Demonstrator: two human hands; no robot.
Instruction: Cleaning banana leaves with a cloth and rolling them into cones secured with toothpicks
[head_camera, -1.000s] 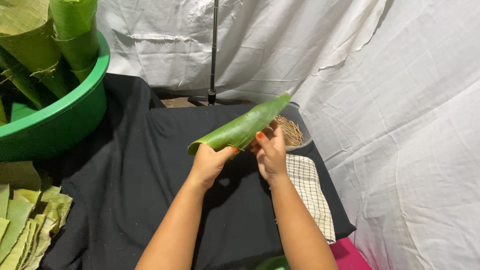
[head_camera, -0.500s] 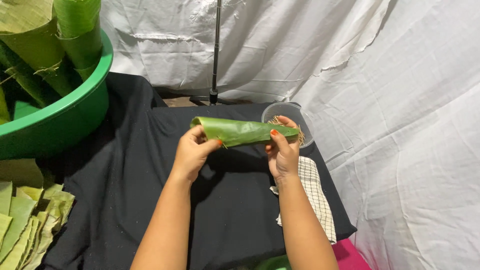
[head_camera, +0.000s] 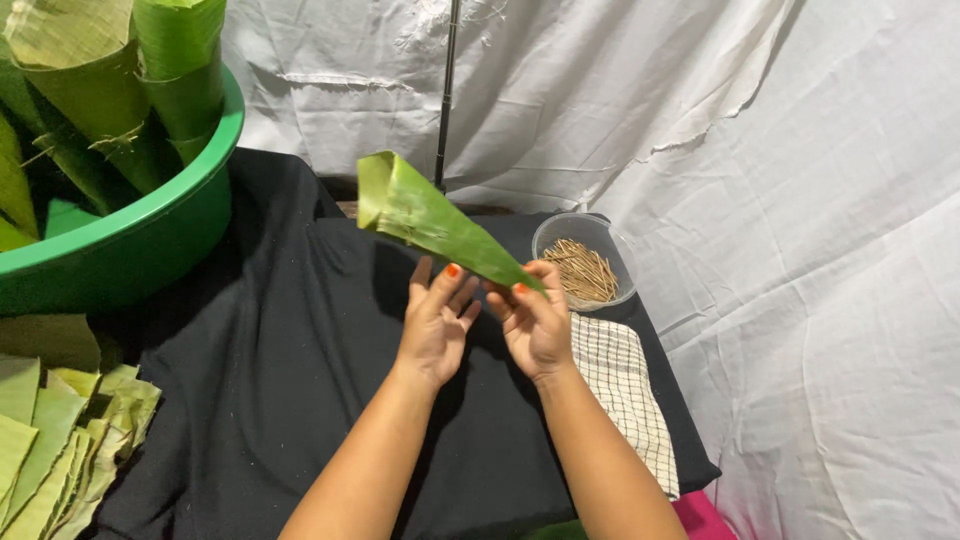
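A green banana leaf rolled into a cone is held up over the black cloth, its wide mouth pointing up and left. My right hand pinches the narrow tip of the cone. My left hand has its fingers spread, touching the lower side of the cone beside the right hand. Just behind the right hand stands a clear plastic bowl of thin wooden sticks.
A green basin holding several finished leaf cones sits at the left. Flat cut leaf pieces lie stacked at the lower left. A checked cloth lies right of my arms. White sheeting hangs behind and to the right.
The cone has turned from lying level to pointing up and left. My left hand slid down from the wide end to the narrow end, near the right hand.
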